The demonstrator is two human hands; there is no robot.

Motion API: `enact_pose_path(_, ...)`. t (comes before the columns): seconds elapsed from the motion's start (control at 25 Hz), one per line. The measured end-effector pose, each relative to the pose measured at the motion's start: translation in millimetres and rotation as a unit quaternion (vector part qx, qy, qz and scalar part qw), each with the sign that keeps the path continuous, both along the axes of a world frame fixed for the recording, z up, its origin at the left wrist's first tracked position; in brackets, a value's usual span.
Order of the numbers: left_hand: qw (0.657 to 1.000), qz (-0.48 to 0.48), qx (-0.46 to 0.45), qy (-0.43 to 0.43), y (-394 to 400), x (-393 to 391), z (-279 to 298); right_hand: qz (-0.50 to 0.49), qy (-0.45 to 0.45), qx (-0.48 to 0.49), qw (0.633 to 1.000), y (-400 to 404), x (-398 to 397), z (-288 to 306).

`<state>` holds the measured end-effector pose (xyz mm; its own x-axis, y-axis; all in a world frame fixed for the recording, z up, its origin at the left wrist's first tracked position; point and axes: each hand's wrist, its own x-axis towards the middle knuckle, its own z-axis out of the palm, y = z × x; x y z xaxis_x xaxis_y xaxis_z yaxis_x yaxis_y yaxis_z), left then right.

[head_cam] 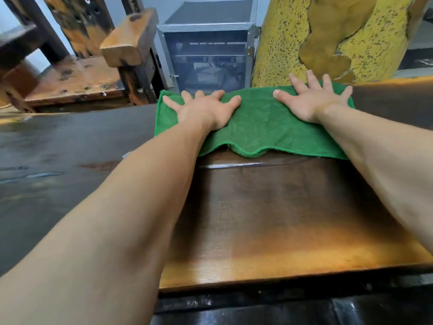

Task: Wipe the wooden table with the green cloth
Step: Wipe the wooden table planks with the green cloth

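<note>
Two hands, left hand (206, 109) and right hand (312, 99), fingers spread flat, press one green cloth (257, 127)

Both forearms are bare to the frame edge, the left hand (203, 108) and right hand (314, 99) ungloved.

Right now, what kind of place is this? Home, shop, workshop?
Probably a furniture showroom or tea-room style space, not certain. Both hands press the green cloth flat on a thick, glossy wooden table; a heavy rustic wooden chair stands behind, beside a metal-framed equipment case and a yellow speckled column.
</note>
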<state>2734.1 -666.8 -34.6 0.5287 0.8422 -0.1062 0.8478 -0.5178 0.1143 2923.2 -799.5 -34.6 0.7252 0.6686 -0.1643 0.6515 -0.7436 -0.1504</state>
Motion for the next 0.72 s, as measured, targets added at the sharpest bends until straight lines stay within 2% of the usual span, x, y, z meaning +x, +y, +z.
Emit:
enact_pose_path(0.16,0.999,-0.003,0.02,-0.03,-1.8,5.8,-3.5,-0.01,-0.047,0.056,0.997,-3.3,-4.7,-5.5)
enact_pose_path(0.28,0.997,-0.073,0.008,-0.025,-21.3,1.9,-4.4,0.009,-0.067,0.106,0.992,-12.0,-19.8,-7.0)
enact_pose_path(0.48,0.986,-0.163,-0.011,0.021,-71.2,-4.9,-2.0,0.079,-0.037,-0.008,0.996,-46.5,-44.3,-3.0)
enact_pose_path(0.72,0.976,-0.212,0.007,0.04,-148.7,-47.7,-2.2,0.103,-0.031,-0.029,0.994,-130.2,-95.1,-2.7)
